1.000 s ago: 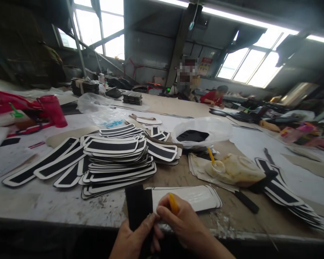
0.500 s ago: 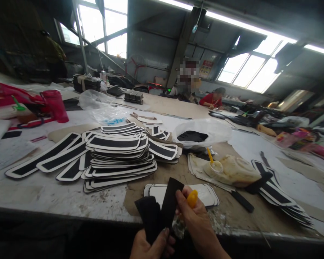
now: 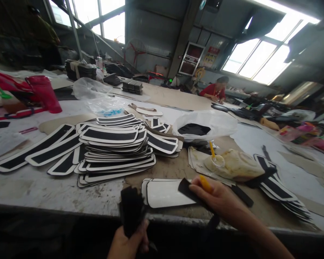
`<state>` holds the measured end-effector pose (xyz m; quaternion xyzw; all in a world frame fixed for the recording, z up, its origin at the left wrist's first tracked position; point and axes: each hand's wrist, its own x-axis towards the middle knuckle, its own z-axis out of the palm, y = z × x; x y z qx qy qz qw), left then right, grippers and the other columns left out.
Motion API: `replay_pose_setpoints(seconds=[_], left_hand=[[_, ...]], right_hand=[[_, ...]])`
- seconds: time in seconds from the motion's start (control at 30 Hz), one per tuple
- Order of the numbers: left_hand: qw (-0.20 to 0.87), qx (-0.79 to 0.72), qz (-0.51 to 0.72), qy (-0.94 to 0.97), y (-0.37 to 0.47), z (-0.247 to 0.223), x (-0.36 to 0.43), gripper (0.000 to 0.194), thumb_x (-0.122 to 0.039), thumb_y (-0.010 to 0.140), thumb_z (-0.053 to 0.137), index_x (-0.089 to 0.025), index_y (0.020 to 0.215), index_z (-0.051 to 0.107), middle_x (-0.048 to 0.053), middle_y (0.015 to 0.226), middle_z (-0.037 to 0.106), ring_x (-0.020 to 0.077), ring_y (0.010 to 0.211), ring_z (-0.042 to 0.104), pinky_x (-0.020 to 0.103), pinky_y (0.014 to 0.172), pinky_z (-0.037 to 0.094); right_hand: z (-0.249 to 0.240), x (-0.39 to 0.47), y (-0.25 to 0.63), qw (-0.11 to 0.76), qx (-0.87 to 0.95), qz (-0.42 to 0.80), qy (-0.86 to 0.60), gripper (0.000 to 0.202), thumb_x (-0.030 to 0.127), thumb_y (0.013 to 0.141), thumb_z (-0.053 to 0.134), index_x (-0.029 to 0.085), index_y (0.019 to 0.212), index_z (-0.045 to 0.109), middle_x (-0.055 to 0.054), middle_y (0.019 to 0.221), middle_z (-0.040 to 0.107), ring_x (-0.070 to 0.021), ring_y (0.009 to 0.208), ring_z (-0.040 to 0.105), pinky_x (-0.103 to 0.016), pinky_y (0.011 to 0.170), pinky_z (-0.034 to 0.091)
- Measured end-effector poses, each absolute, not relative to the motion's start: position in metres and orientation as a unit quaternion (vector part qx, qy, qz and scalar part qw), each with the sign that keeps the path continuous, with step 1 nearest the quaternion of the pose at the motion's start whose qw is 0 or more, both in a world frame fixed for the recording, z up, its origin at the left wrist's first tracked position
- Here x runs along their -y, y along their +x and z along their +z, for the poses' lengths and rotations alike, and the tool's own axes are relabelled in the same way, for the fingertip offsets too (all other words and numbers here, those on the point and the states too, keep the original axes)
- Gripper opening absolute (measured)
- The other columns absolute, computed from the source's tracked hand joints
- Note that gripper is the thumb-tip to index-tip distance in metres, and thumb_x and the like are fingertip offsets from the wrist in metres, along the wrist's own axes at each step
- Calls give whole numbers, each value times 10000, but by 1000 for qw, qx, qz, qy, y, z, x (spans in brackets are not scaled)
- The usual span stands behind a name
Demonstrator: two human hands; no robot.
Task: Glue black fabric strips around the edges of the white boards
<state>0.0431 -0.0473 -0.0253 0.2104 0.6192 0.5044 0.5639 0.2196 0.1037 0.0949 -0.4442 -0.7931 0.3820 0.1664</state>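
Note:
At the table's front edge, my left hand (image 3: 131, 237) is closed around a bundle of black strips (image 3: 131, 208) held upright. My right hand (image 3: 218, 196) grips one black strip (image 3: 187, 190) between thumb and fingers, and a yellow handle (image 3: 206, 184) sticks up from the same hand. What the handle belongs to is hidden. That strip hangs over the right part of a small pile of white curved pieces (image 3: 162, 194) with dark edges; whether it touches them I cannot tell. A loose black strip (image 3: 243, 195) lies on the table just right of this hand.
A tall stack of white-bordered black pieces (image 3: 109, 135) stands left of centre, with a smaller pile (image 3: 279, 189) at right. Behind my right hand are a stained plastic container (image 3: 239, 163) with a yellow stick (image 3: 212, 149) and a plastic bag (image 3: 221, 124). A person in red (image 3: 216, 90) sits farther back.
My hands have moved apart: the right one has gone to the right with a single strip, away from the bundle. The left one has shifted left with the bundle. The view has tilted down slightly.

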Motion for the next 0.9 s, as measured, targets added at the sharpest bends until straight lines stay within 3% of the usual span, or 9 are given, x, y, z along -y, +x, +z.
replay_pose_setpoints(seconds=[0.1, 0.23, 0.5, 0.9], left_hand=[[525, -628, 556, 144, 30, -17, 27, 396, -507, 619, 647, -151, 775, 569, -32, 479, 545, 140, 454, 508, 252, 462, 396], [524, -642, 528, 184, 23, -5, 6, 363, -457, 669, 609, -135, 822, 542, -18, 537, 573, 148, 494, 529, 261, 493, 415], [528, -682, 405, 305, 15, 8, -15, 345, -469, 753, 455, -156, 630, 532, 16, 468, 566, 155, 445, 521, 259, 456, 394], [444, -777, 277, 350, 16, 2, -35, 278, -434, 671, 515, -179, 565, 545, 23, 387, 540, 218, 394, 535, 291, 420, 348]], right_hand=[[89, -111, 198, 30, 870, 331, -363, 204, 308, 805, 508, 194, 643, 557, 38, 583, 532, -103, 534, 448, -212, 511, 315], [80, -120, 166, -55, 895, 302, -324, 142, 250, 789, 536, 197, 672, 597, 27, 578, 574, -103, 514, 469, -199, 491, 295], [65, -138, 144, -121, 913, 250, -300, 143, 288, 780, 548, 216, 830, 662, -39, 703, 680, -175, 653, 605, -216, 528, 342], [59, -137, 140, -159, 928, 192, -278, 216, 334, 779, 523, 200, 866, 669, -75, 774, 697, -209, 707, 628, -249, 558, 370]])
